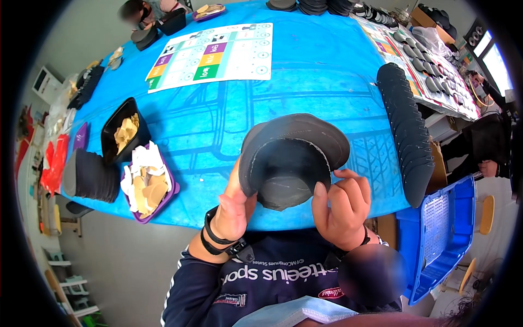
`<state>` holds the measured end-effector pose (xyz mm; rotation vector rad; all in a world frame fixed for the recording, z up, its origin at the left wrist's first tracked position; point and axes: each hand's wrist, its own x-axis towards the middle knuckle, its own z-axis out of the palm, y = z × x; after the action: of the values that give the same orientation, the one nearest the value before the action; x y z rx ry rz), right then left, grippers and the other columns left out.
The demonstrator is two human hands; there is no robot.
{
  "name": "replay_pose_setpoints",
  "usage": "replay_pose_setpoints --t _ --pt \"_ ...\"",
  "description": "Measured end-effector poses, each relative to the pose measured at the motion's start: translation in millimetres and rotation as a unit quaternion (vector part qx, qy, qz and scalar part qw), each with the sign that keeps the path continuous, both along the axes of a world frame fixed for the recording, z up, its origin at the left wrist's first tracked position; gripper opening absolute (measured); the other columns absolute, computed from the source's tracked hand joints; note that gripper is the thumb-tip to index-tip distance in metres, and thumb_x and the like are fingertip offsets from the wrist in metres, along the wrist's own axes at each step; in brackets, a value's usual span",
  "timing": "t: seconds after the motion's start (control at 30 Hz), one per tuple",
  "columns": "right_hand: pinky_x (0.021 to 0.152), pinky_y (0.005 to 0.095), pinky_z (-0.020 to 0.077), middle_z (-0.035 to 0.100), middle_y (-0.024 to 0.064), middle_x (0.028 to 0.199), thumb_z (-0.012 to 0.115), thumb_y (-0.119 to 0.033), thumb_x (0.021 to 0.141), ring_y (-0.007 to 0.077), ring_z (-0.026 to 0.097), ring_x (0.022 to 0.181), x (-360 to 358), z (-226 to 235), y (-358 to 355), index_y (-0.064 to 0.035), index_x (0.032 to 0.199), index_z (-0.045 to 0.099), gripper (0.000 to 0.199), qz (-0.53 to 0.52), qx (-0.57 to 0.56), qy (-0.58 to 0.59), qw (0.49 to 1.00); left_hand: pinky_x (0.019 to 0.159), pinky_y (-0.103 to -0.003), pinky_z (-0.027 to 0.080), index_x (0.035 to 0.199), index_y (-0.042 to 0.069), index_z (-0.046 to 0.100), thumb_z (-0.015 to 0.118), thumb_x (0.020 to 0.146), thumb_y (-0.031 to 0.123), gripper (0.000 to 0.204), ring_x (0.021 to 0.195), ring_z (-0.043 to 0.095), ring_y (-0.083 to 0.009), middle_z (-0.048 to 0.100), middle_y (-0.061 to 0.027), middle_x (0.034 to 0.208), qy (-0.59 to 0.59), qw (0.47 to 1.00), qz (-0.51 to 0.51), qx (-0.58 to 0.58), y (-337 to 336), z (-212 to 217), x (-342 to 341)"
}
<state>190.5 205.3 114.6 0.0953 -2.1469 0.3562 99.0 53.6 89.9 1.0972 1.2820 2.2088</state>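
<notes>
Dark grey stitched piece (297, 129) in my hands, over the near edge of the blue-covered bench (190, 122), hollow side toward me. Left hand (233, 211) cupped round its left side, fingers mostly hidden; right hand (344, 210) has thumb and forefinger at the right rim. Judged by look: light, pliable, springy enough to keep its curve, matt, unlikely to slip or break. Best hold: both side edges, thumbs at the rim. Bench's right edge: row of dark pieces (402, 131). Near left edge: purple tray (176, 188), tan and white scraps (150, 188) inside.
</notes>
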Motion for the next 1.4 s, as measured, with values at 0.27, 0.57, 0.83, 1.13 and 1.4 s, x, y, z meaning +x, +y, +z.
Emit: replay_pose_setpoints --t 0.27,0.57,0.83,1.13,1.4 --pt "0.054 0.0329 0.0432 0.048 0.0088 0.064 0.067 -0.003 0.067 0.0252 0.049 0.059 -6.8 9.6 8.7 0.0000 0.070 0.052 0.015 -0.013 0.027 -0.034 0.999 0.104 -0.036 0.021 0.136 -0.004 0.017 0.036 0.092 0.035 0.062 0.128 0.029 -0.0252 0.029 -0.0161 0.138 0.054 0.997 0.025 -0.053 0.5 20.9 -4.9" --pt "0.048 0.0319 0.0354 0.041 0.0070 0.062 0.068 -0.009 0.066 0.0228 0.042 0.057 -13.0 86.2 11.6 -0.0052 0.066 0.048 0.020 0.009 0.122 0.013 0.992 0.096 -0.029 0.034 0.129 -0.008 0.033 0.044 0.087 -0.001 0.044 0.115 0.046 -0.0220 0.049 -0.0180 0.122 0.249 0.946 0.189 -0.086 2.2 101.1 -27.6" --pt "0.055 0.0313 0.0369 0.044 0.0046 0.065 0.066 -0.013 0.073 0.0224 0.044 0.062 -40.5 74.5 3.1 -0.0067 0.070 0.052 0.015 0.026 0.022 0.050 0.998 0.089 -0.027 0.039 0.125 -0.006 0.040 0.045 0.086 -0.005 0.039 0.104 0.053 -0.0198 0.056 -0.0155 0.113 0.214 0.939 0.266 0.038 26.7 72.3 -59.6" --pt "0.056 0.0310 0.0391 0.051 0.0050 0.074 0.059 -0.015 0.078 0.0195 0.049 0.066 -47.2 63.2 14.5 -0.0075 0.078 0.055 0.008 -0.067 0.060 -0.146 0.985 0.080 -0.029 0.045 0.122 -0.006 0.043 0.043 0.083 -0.005 0.039 0.092 0.060 -0.0292 0.059 -0.0217 0.104 0.436 0.806 0.383 -0.119 22.1 74.3 -69.8" --pt "0.085 0.0409 0.0393 0.053 0.0096 0.096 0.060 -0.010 0.072 0.0263 0.049 0.096 -53.2 59.1 4.4 -0.0054 0.088 0.063 0.017 -0.108 0.081 0.020 0.991 0.078 -0.028 0.045 0.124 -0.005 0.041 0.044 0.083 -0.006 0.041 0.093 0.061 -0.0250 0.058 -0.0213 0.106 0.336 0.825 0.447 -0.073 29.2 66.7 -69.1"
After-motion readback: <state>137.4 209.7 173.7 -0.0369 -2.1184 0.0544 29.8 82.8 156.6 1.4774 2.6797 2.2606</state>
